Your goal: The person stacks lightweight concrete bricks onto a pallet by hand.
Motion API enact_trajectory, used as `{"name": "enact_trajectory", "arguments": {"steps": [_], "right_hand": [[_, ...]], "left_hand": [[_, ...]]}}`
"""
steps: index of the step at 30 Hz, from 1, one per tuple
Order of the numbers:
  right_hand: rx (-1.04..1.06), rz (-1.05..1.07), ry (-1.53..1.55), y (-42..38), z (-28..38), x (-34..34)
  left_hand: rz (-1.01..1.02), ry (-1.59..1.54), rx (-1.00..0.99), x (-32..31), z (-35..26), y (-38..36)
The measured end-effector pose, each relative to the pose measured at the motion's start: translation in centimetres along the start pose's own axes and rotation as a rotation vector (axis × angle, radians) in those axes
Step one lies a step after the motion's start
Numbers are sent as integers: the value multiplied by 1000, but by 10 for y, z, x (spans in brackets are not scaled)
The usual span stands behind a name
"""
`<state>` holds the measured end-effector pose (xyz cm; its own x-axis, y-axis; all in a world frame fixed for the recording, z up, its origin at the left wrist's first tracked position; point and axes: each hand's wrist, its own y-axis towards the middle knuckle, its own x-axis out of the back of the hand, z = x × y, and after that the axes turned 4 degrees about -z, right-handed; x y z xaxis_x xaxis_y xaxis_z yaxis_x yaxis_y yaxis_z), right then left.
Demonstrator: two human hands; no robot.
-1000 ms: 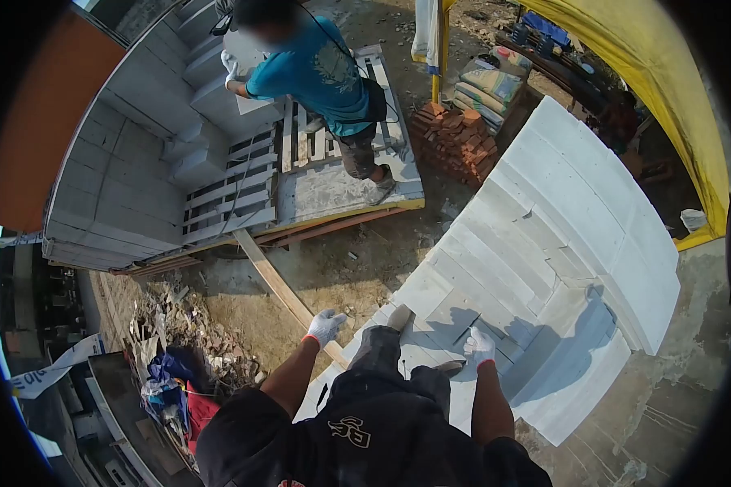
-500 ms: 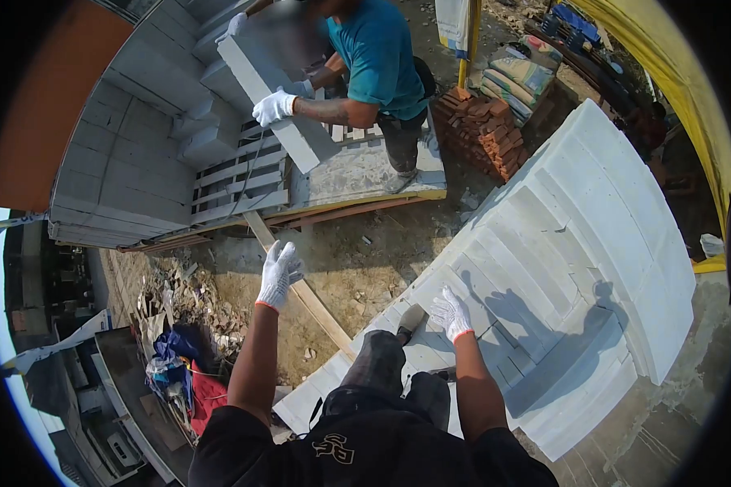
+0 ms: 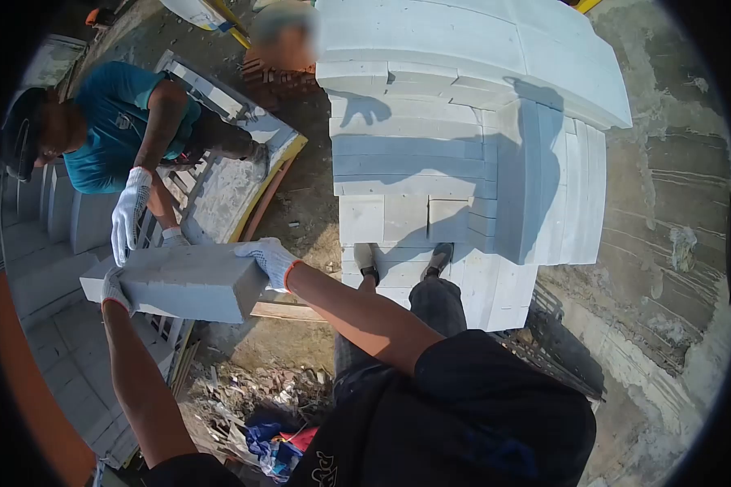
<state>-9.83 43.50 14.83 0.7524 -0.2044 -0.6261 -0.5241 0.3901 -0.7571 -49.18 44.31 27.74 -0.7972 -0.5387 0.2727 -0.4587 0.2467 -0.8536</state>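
Note:
A long pale concrete block (image 3: 183,280) is held level between my two gloved hands, over the gap beside the truck bed. My left hand (image 3: 117,289) grips its left end, fingers partly hidden behind the block. At the opposite end, my right hand (image 3: 270,261) is closed over the upper far corner. A co-worker's gloved hand (image 3: 128,215) reaches down to the block's far edge; whether it still touches is hard to tell. The co-worker's other glove (image 3: 175,236) shows just behind the block.
A co-worker in a teal shirt (image 3: 110,122) leans over the truck bed (image 3: 219,191). My feet stand on a stepped stack of pale blocks (image 3: 382,174). A wooden plank (image 3: 288,311) spans the gap. Rubble (image 3: 276,390) and red bricks (image 3: 272,81) lie around.
My view has swung left toward the truck. Both my hands were empty and now grip the block, which the co-worker was holding. The co-worker has bent lower.

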Motion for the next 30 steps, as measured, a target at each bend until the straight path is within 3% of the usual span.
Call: {"name": "enact_trajectory", "arguments": {"steps": [1,2,4,6,7,8,9,10,11,12,15,16,18,19,20,22,23,25,26,28,30], "right_hand": [[59,-103,-3,-22,-5,14],[120,-209,-11,-40,-7,32],[208,-271,-3,-33,-46,98],[-48,-20,280,-79,-41,161],[-115,-137,238,-105,-32,185],[16,-90,345,-93,-60,242],[174,-189,190,-104,-52,270],[102,-195,291,-120,-31,300],[105,-323,246,-112,-39,345],[-34,-473,241,-120,-26,374],[-73,-545,494,-116,-9,464],[77,-644,300,-99,-17,508],[164,-641,406,-80,-6,571],[261,-648,245,-84,12,588],[118,-865,110,-98,48,581],[284,-745,308,-88,52,642],[268,-742,298,-93,60,635],[372,-943,747,-123,84,596],[352,-945,740,-124,64,596],[540,-944,473,-117,24,598],[398,-924,233,-121,-6,566]], "left_hand": [[-172,-117,-20,-9,27,-17],[-255,-90,-217,3,60,-4],[-339,-193,-218,-62,126,-72],[-270,-324,-225,-100,196,-96],[-244,-358,-199,-112,230,-93],[-222,-403,-176,-128,262,-90],[-209,-379,-193,-162,288,-94],[-193,-356,-208,-200,312,-93],[-126,-336,-151,-227,337,-79],[-109,-325,-69,-247,364,-52],[-78,-293,66,-347,417,5],[-10,-301,139,-376,437,31],[16,-300,222,-436,464,71],[47,-280,234,-466,471,85],[75,-267,247,-493,478,98],[138,-293,271,-543,483,113],[135,-288,272,-566,479,112],[128,-295,274,-597,478,115],[221,-329,242,-598,479,113],[354,-360,307,-603,476,115],[373,-225,261,-600,489,122]]}}
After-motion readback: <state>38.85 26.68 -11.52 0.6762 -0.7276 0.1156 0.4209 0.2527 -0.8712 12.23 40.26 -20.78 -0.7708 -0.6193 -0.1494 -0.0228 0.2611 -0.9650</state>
